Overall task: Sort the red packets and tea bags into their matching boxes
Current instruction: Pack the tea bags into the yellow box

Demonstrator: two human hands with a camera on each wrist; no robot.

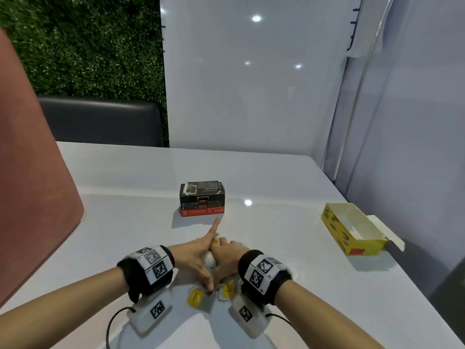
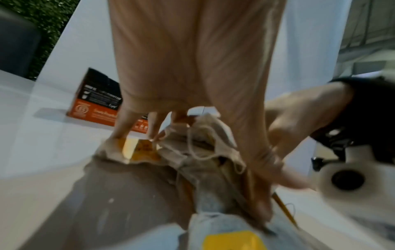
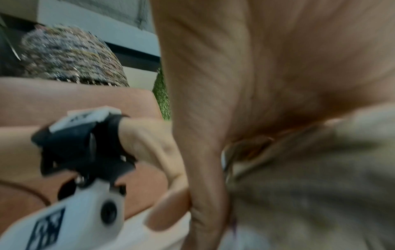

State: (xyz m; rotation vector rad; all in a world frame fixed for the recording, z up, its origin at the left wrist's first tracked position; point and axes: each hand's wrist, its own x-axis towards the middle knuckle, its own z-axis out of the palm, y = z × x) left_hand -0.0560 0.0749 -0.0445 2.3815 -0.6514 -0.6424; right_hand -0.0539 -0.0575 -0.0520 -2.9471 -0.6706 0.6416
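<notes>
From the head camera, your left hand (image 1: 195,258) and right hand (image 1: 226,260) meet near the table's (image 1: 276,248) front edge, pressed together around a heap of tea bags (image 1: 210,259). Most of the heap is hidden between your palms; only a white bulge and some yellow tags (image 1: 195,297) peek out below the wrists. Your left index finger points straight toward the black-and-red box (image 1: 202,199), which stands beyond the hands with its top flaps partly closed. The yellow box (image 1: 351,229) lies open well off to the right, its inside showing white. No red packets can be made out here.

In the left wrist view, your left palm fills the upper middle and the fingers reach down onto the tea bags (image 2: 198,152), strings tangled across them. The fingers look fairly straight, cupping rather than pinching. The black-and-red box (image 2: 96,99) is partly covered by the hand.

The right wrist view is badly blurred. Your right palm fills it, against pale tea bag paper (image 3: 310,177); whether the fingers curl round the heap cannot be told.
</notes>
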